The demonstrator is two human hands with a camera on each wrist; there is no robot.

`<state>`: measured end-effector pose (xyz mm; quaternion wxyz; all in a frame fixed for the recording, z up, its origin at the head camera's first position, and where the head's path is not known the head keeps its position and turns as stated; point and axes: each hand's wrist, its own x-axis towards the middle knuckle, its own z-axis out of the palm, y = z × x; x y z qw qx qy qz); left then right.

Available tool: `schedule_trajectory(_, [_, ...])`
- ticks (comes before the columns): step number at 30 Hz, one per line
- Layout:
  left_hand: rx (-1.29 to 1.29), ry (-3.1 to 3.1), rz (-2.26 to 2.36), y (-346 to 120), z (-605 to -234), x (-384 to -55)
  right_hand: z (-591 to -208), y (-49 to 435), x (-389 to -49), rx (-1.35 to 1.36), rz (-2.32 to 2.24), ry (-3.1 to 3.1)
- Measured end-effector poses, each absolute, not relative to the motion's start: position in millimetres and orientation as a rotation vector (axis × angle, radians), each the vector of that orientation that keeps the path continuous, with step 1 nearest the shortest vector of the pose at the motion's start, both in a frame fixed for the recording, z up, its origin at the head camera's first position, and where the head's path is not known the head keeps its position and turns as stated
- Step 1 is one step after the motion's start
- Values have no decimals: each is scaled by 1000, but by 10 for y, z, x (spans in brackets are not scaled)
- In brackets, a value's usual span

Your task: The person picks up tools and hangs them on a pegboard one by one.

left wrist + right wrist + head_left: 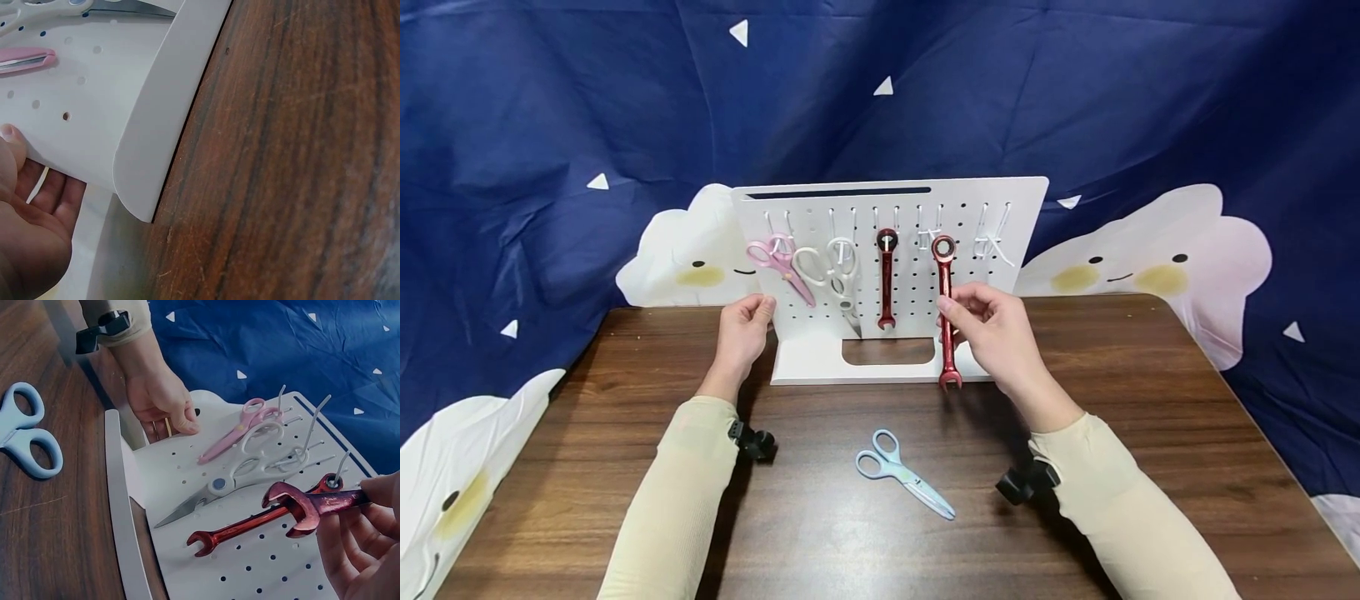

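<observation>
My right hand [1000,337] pinches a red combination wrench [945,273] by its shank, ring end up, in front of the white pegboard [1026,208]. In the right wrist view, that wrench's open end [303,509] points toward the camera. My left hand [743,335] grips the pegboard's left edge, thumb on the front and fingers behind. A second red wrench [887,283] hangs on a hook at the middle of the board. Left of it hang white scissors [837,283] and, further left, pink scissors [786,265].
Light blue scissors [906,475] lie on the brown wooden table [805,533] before the board. White wire hooks [992,237] stick out at the board's right side. Its base [808,362] stands on the table, with a dark blue curtain [962,83] behind.
</observation>
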<state>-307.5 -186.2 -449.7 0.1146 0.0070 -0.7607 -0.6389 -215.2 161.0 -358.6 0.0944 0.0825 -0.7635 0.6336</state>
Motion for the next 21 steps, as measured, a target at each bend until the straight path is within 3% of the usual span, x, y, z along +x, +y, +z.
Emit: schedule_trajectory(21, [24, -2217, -1907, -1867, -4505, -3073, -3739, 1567, -2522, 76, 2072, -2272])
